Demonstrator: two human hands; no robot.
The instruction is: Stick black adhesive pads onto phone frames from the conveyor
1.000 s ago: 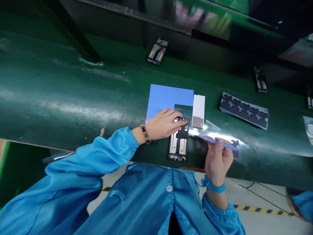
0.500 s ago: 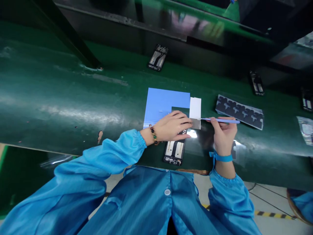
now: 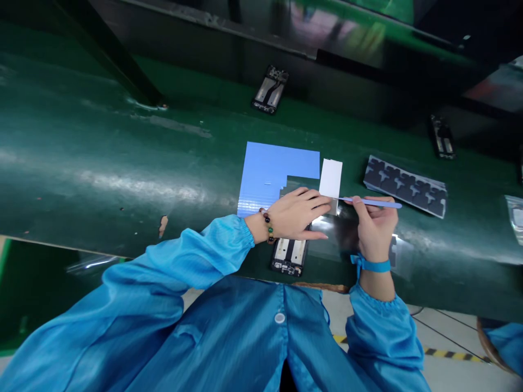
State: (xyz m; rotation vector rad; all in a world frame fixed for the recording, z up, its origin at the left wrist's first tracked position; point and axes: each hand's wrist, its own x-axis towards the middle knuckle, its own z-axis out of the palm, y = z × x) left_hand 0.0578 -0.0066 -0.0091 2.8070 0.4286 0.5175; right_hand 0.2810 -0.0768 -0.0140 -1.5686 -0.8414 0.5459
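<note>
My left hand [image 3: 295, 214] lies flat with its fingers spread, its fingertips on the lower part of a white card [image 3: 331, 177]. Under its palm is the upper part of an opened phone frame [image 3: 290, 253]. Pinched in my right hand [image 3: 373, 220] is a pair of light purple tweezers [image 3: 378, 203], whose tip touches the card's lower edge area near my left fingertips. A blue sheet [image 3: 272, 169] with a cut-out corner lies behind my left hand.
A stack of dark die-cut sheets [image 3: 404, 185] lies to the right. Further phone frames rest at the back [image 3: 271, 90] and back right [image 3: 442, 137]. A dark post [image 3: 118, 60] stands at the left, and a plastic bag [image 3: 515, 215] lies at the far right.
My left hand has shifted slightly right over the phone frame and card. The white card has moved a little right, away from the blue sheet. The tweezers remain in my right hand.
</note>
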